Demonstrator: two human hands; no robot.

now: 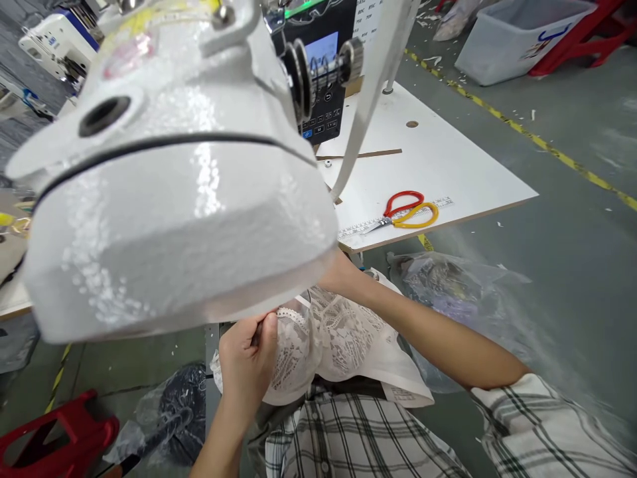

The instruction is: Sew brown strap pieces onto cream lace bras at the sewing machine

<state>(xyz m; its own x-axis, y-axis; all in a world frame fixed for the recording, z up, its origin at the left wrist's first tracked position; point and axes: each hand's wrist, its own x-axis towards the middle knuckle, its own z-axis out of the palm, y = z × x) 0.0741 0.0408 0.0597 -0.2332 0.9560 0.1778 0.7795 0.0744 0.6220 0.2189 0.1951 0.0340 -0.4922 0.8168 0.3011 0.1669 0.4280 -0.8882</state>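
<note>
It looked best to hold the edge of the lace bra point(348, 335) flat and smooth, with soft, even pulls, so it did not bunch up. It also seemed wise to keep finger tips away from the low part of the big white sewing machine point(184, 239). The left hand point(243, 365) had its thumb and finger shut in a pinch on the top edge of the bra. Most of the bra lay to the right of that pinch, over the person's lap. The right hand point(341, 272) was partly behind the machine, so I could not tell how open its fingers were or what they held.
</note>
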